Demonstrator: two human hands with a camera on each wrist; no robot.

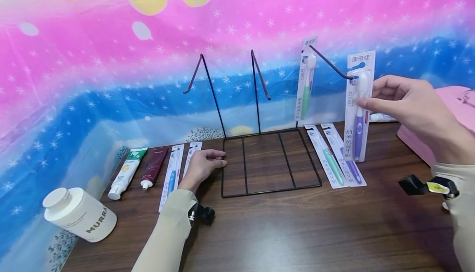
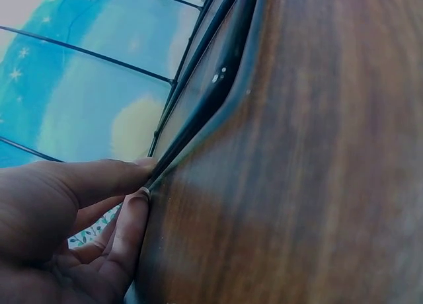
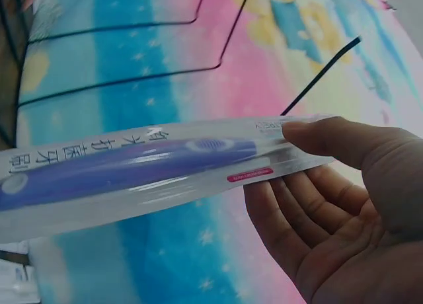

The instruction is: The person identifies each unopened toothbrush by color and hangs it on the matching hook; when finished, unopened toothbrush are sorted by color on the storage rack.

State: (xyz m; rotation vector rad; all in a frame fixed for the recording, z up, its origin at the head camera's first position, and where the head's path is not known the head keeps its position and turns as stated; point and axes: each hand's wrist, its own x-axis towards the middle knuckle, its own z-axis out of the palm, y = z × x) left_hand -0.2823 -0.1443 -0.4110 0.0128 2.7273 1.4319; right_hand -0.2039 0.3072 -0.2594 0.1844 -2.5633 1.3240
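The left hand [image 1: 202, 168] pinches the left edge of the black wire rack [image 1: 259, 133] on the surface [image 1: 259, 230]. A green toothbrush pack [image 1: 306, 88] hangs from the rack's right hook [image 1: 330, 61]. The right hand [image 1: 413, 100] pinches a purple toothbrush pack [image 1: 358, 136] upright at that hook's tip; whether it is threaded cannot be determined.

In the right hand [image 1: 412, 107] I see a purple toothbrush [image 1: 358, 136], its white pack [image 1: 361, 59] dark-lettered. The wire rack [image 1: 287, 160] at the left hand [image 1: 200, 168] is black. Beyond both hands, the backdrop [image 1: 230, 28] runs pink into blue, with a white snowflake pattern; beneath them, the tabletop [image 1: 274, 235] is streaky brown wood-grain.
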